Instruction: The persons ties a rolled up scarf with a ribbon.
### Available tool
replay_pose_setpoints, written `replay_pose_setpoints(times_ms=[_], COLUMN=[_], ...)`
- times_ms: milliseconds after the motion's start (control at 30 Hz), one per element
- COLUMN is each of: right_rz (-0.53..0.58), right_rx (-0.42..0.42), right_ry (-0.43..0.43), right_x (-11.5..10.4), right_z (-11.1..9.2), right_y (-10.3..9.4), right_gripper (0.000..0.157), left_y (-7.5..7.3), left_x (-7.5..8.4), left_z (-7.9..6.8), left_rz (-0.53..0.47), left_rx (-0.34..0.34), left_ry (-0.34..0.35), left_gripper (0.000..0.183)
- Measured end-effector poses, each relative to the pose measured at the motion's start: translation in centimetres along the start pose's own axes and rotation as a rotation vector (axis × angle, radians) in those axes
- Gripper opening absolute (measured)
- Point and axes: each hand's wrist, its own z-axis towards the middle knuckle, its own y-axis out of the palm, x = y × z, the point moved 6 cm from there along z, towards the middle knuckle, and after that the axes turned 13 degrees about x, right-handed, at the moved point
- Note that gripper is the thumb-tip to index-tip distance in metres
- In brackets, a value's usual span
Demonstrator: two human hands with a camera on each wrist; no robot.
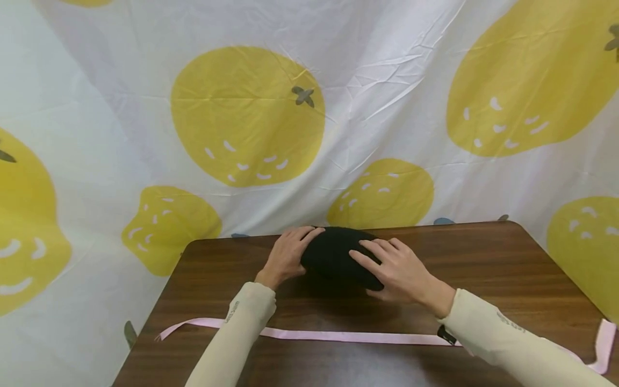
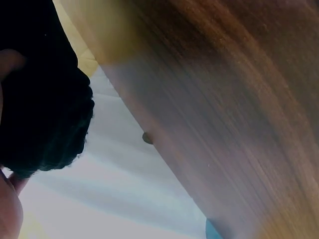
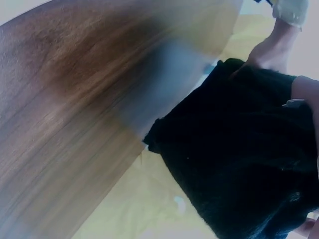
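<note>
A black bundle of soft, fuzzy-edged cloth (image 1: pixel 336 255) is held above the far part of the table, between both hands. My left hand (image 1: pixel 285 255) grips its left end, fingers over the top and thumb lower down. At the right end, my right hand (image 1: pixel 398 273) holds it with spread, bent fingers on the upper side and the thumb low. The left wrist view shows the cloth (image 2: pixel 47 109) with a gathered, uneven edge. Seen from the right wrist, the cloth (image 3: pixel 239 144) looks broad, and the left hand (image 3: pixel 271 52) holds its far side.
A pink ribbon (image 1: pixel 338 336) lies across the brown wooden table (image 1: pixel 483 258), passing under both forearms; its right end (image 1: pixel 604 344) stands up in a bend. Behind the table hangs a white curtain (image 1: pixel 377 97) printed with yellow fruit.
</note>
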Motion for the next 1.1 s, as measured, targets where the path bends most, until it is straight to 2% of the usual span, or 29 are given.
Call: replay_pose_setpoints(times_ms=[233,533,700,933,1100], right_rz=[-0.049,-0.111,-0.14,-0.157,-0.172], right_rx=[-0.046,-0.032,-0.052,-0.133,-0.123], right_ry=[-0.005,-0.026,-0.034,-0.003,0.044], right_x=[-1.4,-3.3,-4.2,-5.7,-7.0], right_z=[0.3,0.8,1.0,1.1,1.2], right_y=[-0.5,-1.2,-1.5,-1.8,-2.0], right_gripper=[0.1,0.099,0.101,0.103,0.098], left_y=[0.5,0.5,0.6,1.3,1.4], left_x=[0.7,1.2,1.5,2.0,2.5], left_z=[0.0,0.2,0.2,0.0,0.1], left_rz=[-0.016,-0.019,-0.032,-0.068,-0.091], left_rx=[-0.012,-0.025,-0.03,-0.031,-0.032], left_ry=[0.028,0.049,0.057,0.086,0.103], left_gripper=[0.109,0.112,0.109,0.1,0.101])
